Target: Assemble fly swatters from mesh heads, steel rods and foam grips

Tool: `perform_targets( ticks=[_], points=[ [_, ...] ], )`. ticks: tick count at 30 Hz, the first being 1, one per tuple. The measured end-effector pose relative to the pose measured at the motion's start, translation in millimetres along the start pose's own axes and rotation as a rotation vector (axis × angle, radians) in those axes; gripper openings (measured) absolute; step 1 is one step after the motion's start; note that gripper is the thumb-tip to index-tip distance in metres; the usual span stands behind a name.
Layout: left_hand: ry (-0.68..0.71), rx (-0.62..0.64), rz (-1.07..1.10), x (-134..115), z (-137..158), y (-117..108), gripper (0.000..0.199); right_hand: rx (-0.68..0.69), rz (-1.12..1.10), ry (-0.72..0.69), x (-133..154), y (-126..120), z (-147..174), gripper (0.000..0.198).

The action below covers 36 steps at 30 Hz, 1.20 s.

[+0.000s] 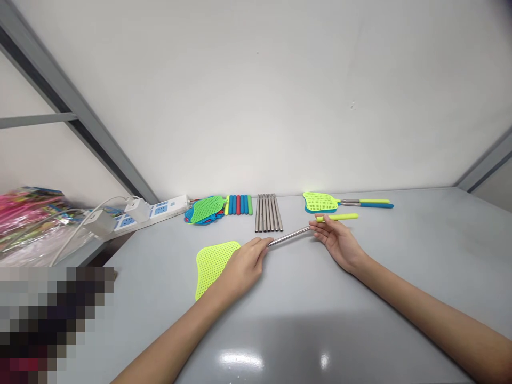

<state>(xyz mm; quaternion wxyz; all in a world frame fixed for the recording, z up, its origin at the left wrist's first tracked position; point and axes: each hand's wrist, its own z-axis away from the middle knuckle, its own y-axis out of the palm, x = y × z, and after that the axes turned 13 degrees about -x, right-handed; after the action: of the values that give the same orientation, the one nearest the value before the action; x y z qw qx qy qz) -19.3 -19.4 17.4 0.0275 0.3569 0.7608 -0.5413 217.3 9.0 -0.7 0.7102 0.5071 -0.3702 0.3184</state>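
My left hand (247,262) is closed on a fly swatter where its metal rod (290,236) meets the head, and it hides that joint. The yellow-green perforated swatter head (212,264) shows beyond my left wrist, low over the table. My right hand (338,244) pinches a yellow-green handle (347,217) between thumb and fingers. The rod's right end comes up to my right fingertips, a little below the handle's left end; whether they touch I cannot tell.
On the grey table (432,256), along the wall, lie stacked swatter heads (208,209), several coloured handles (239,205), several metal rods (269,213) and assembled swatters (322,202). At left are a power strip (168,208) with plugged chargers and plastic-wrapped goods (32,229).
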Motion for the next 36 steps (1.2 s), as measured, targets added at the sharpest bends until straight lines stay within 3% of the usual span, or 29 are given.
perform_targets(
  ticks=[14,21,36],
  points=[
    [0.008,-0.006,-0.01,-0.3,-0.7,-1.3,0.033,-0.012,0.011,-0.024,-1.2,0.4,0.9,0.016],
    [0.024,-0.035,0.029,-1.8,-1.3,-2.8,0.034,0.134,0.142,-0.02,0.1,4.5,7.7,0.021],
    [0.031,-0.039,0.058,-4.8,-0.2,-4.1,0.034,0.182,0.147,0.023,1.5,3.5,7.4,0.022]
  ],
)
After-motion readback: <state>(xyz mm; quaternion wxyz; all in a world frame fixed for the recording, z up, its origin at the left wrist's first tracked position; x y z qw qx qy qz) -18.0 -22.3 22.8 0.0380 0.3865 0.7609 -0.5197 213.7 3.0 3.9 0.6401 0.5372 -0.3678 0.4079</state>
